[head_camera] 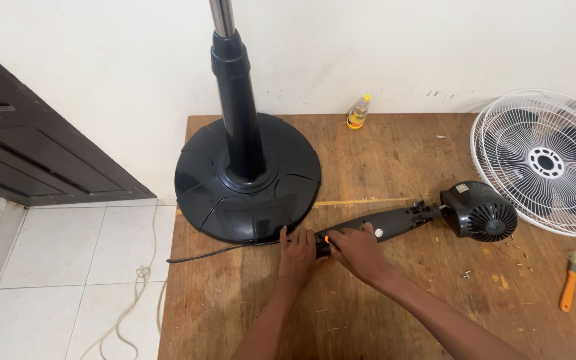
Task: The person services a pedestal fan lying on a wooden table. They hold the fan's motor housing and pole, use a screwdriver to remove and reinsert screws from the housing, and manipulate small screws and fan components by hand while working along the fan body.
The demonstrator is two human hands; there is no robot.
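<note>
Both forearms come in from 6 o'clock and meet mid-desk on the near end of the black fan neck (381,223). Left hand (297,248) grip is closed over the tip where the black power cord (215,251) exits; right hand (355,248) grip is clamped on the neck just beside it, fingers covering a small orange button or tab. Neck lies flat, running toward 2 o'clock, ending in the black motor housing (480,212) with its vented rear cap facing the camera.

Risks as I read it:
- round motor housing sits unsupported; any twist at the neck could roll it into the white fan grille (547,162) at 3 o'clock
- loose screws (467,273) lie scattered at 4 o'clock, easy to sweep off with a forearm
- cord runs off the desk's left edge toward 9 o'clock, down to the floor; a snag would jerk the neck out of both hands
- fan base (248,177) with upright pole touches the left hand's fingertips, tall and top-heavy, a bump could tip it

Desk (395,320) is worn, scratched brown wood. Small yellow-capped bottle (358,112) stands at 12 o'clock against the wall. Orange-handled brush (572,279) at the far 4 o'clock edge. White plaster wall behind, pale floor tiles (55,267) and a dark door (28,147) at 9-10 o'clock
</note>
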